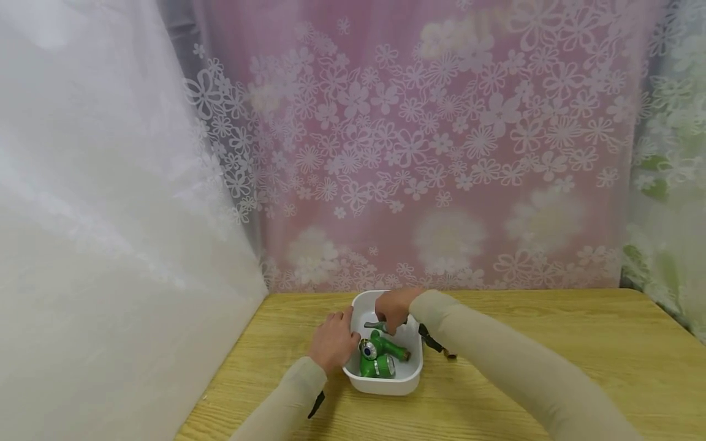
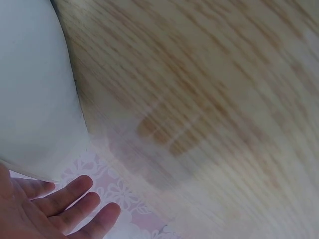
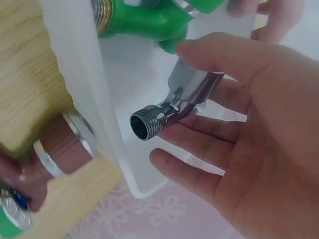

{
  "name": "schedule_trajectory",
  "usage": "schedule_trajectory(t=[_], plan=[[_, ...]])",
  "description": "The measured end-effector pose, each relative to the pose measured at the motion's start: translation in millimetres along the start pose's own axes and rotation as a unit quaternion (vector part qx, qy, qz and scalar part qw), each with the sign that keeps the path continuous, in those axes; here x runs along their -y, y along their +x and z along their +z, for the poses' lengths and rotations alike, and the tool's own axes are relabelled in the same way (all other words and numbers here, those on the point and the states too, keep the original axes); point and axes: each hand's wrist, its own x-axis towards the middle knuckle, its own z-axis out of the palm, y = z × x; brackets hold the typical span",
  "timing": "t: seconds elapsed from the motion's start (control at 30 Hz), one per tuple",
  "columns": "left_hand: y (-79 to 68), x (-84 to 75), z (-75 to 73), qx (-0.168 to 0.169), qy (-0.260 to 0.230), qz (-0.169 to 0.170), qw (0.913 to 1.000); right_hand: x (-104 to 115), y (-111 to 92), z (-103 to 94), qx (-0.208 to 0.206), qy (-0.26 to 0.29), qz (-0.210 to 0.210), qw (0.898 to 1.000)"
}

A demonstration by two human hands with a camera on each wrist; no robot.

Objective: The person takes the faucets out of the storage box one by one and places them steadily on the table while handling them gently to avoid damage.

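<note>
A white plastic bin [image 1: 380, 386] stands on the wooden table. In the head view my left hand [image 1: 333, 339] is at its left side, thumb over the rim and fingers outside, holding the wall. The left wrist view shows this hand [image 2: 55, 211] with fingers spread beside the bin wall [image 2: 40, 89]. My right hand [image 1: 396, 308] reaches into the bin's far half. Between thumb and fingers it grips a silver tap [image 3: 187, 89] with an open threaded end. Green tap-like fittings [image 1: 380, 349] with silver rings lie in the near half, one [image 3: 144, 22] showing a brass thread.
Right of the bin, partly behind the right sleeve, lies a dark fitting [image 1: 430, 339]; close up it is brown [image 3: 65, 144] with silver bands. A sheer white curtain [image 1: 110, 245] hangs at left and a pink flowered curtain [image 1: 441, 153] behind the table [image 1: 551, 331].
</note>
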Motion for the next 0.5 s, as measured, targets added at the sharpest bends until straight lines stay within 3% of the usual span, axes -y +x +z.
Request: schedule_trajectory(t=[0.5], plan=[[1.6,-1.2,1.8,0.004,-0.019,-0.004,0.9998,-12,-50,-16.4,-0.033,0.007,-0.032,0.999]])
